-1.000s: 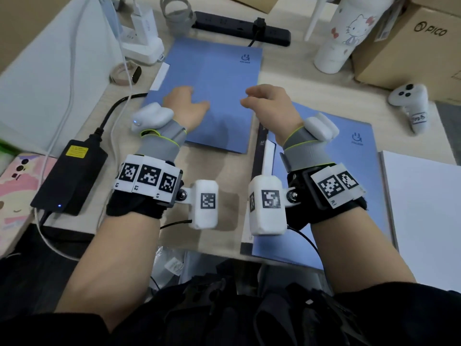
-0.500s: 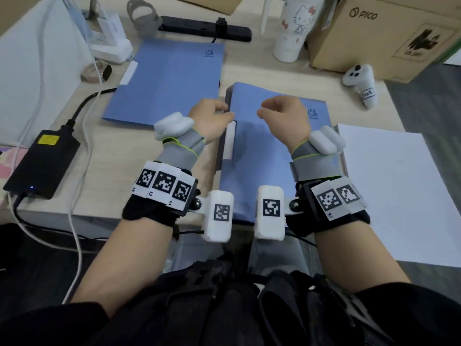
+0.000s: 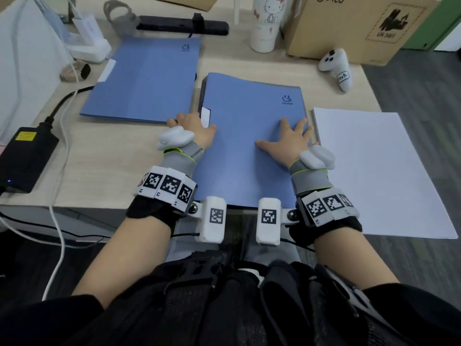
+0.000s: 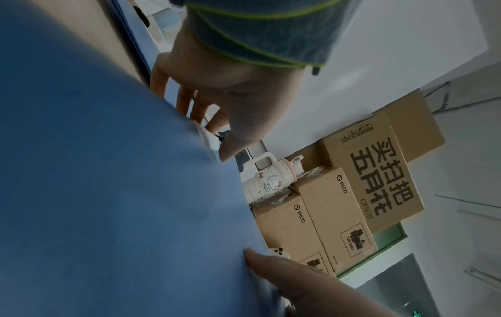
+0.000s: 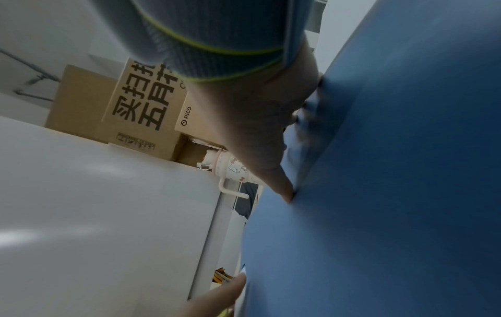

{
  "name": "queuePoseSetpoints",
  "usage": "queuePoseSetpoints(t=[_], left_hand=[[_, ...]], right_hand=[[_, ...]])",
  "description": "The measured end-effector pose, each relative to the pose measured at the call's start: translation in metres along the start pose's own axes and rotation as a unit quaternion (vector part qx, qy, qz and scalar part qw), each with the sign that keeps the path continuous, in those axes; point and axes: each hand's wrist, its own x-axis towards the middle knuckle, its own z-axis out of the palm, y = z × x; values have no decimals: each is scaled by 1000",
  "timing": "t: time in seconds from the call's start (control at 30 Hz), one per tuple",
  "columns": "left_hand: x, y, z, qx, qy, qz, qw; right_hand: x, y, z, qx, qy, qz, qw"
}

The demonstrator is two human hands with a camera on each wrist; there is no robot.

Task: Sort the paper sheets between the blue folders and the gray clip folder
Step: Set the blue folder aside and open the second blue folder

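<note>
Two blue folders lie shut on the desk: a far one [image 3: 147, 78] at back left and a near one [image 3: 249, 151] in front of me. My left hand [image 3: 192, 123] holds the near folder's left edge, fingers hooked over the side and thumb on the cover [image 4: 108, 193]. My right hand [image 3: 287, 136] lies flat with spread fingers on the cover near its right edge [image 5: 393, 171]. A dark strip [image 3: 202, 96] shows under the near folder's left side. A stack of white paper sheets [image 3: 374, 171] lies just right of it.
At the back stand a Hello Kitty cup [image 3: 267, 23], a PICO cardboard box [image 3: 349, 28] and a black power strip [image 3: 182, 26]. A white controller [image 3: 336, 68] lies back right. A black power brick [image 3: 25, 158] with cables sits at the left edge.
Both hands left the far folder, came to the near one and dropped onto it. The right hand went from loosely curled in the air to flat on the cover.
</note>
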Motion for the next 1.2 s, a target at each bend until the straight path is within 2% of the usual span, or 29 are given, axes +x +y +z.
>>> queuePoseSetpoints(t=[0.13, 0.23, 0.33, 0.43, 0.53, 0.67, 0.73, 0.8, 0.87, 1.03, 1.2], left_hand=[[2, 2, 1, -42, 30, -2, 999], [3, 4, 2, -120, 59, 11, 991], [-2, 9, 0, -231, 79, 44, 969], [-4, 13, -1, -291, 89, 83, 949], [-2, 16, -3, -357, 98, 123, 921], [-2, 18, -10, -449, 81, 176, 872], [-2, 20, -11, -459, 92, 183, 864], [0, 21, -9, -455, 117, 181, 864], [1, 21, -7, -429, 131, 183, 875], [10, 14, -4, -382, 95, 185, 901], [17, 5, -11, -353, 65, 203, 911]], right_hand=[[-3, 0, 3, -11, 2, -19, 1000], [-3, 3, 6, -12, 11, -22, 1000], [-4, 3, 4, -1, 19, -22, 1000], [-4, 5, -4, 28, 24, -15, 999], [-3, 8, -12, 74, 67, -1, 995], [1, 13, -20, 187, 138, 33, 972], [2, 17, -23, 251, 163, 28, 954], [1, 20, -24, 307, 184, 17, 934], [0, 22, -26, 349, 205, 15, 914], [3, 26, -30, 426, 256, 31, 867], [10, 26, -28, 445, 270, 38, 853]])
